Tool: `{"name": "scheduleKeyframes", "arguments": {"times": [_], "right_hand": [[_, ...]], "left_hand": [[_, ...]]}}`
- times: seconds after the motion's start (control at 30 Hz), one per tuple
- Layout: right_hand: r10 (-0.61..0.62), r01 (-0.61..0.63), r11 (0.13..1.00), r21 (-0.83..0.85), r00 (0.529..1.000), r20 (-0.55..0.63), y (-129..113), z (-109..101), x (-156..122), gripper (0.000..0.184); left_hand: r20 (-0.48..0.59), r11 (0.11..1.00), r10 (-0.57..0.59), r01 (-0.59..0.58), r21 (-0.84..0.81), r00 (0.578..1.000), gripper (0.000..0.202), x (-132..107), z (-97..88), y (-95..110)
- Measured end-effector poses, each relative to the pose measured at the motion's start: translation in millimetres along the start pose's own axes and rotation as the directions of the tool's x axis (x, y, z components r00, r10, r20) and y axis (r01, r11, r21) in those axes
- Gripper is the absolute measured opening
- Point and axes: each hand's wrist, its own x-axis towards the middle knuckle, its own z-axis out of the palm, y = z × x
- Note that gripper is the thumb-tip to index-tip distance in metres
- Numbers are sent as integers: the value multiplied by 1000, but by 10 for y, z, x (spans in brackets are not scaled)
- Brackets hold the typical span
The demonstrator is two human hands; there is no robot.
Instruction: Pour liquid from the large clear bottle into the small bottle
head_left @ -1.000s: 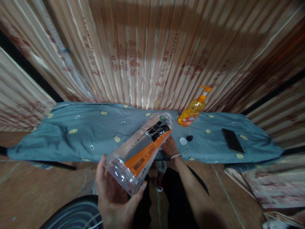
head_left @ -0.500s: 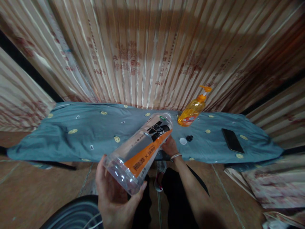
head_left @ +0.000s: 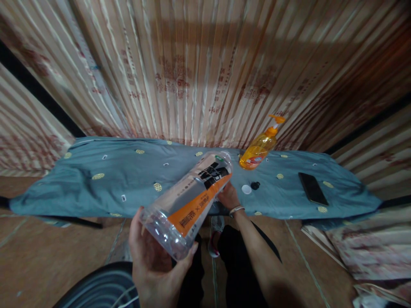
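Note:
A large clear plastic bottle [head_left: 192,194] with an orange, grey and black label lies tilted in the air over the front of the cloth-covered table. Its base points towards me and its neck points away to the right. My left hand [head_left: 157,261] is wrapped round the base, thumb on the near side. Close to the neck, my right hand [head_left: 228,196] grips the bottle from below; its fingertips are hidden behind it. A white round disc [head_left: 246,189] and a small black cap [head_left: 255,185] lie on the cloth just right of my right hand.
A pump bottle of yellow-orange liquid [head_left: 257,149] stands at the back of the table. A black phone [head_left: 313,188] lies on the blue-green patterned cloth [head_left: 80,179] at the right. Pleated curtains [head_left: 205,77] hang behind. A dark ribbed round object [head_left: 99,284] sits at lower left.

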Motion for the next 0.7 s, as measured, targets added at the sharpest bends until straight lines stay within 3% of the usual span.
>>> {"name": "scheduleKeyframes", "arguments": {"times": [0.7], "right_hand": [[37, -37, 999, -14, 999, 28, -80, -48, -3, 43]], "left_hand": [[10, 999, -31, 32, -26, 999, 102, -36, 53, 73]]}}
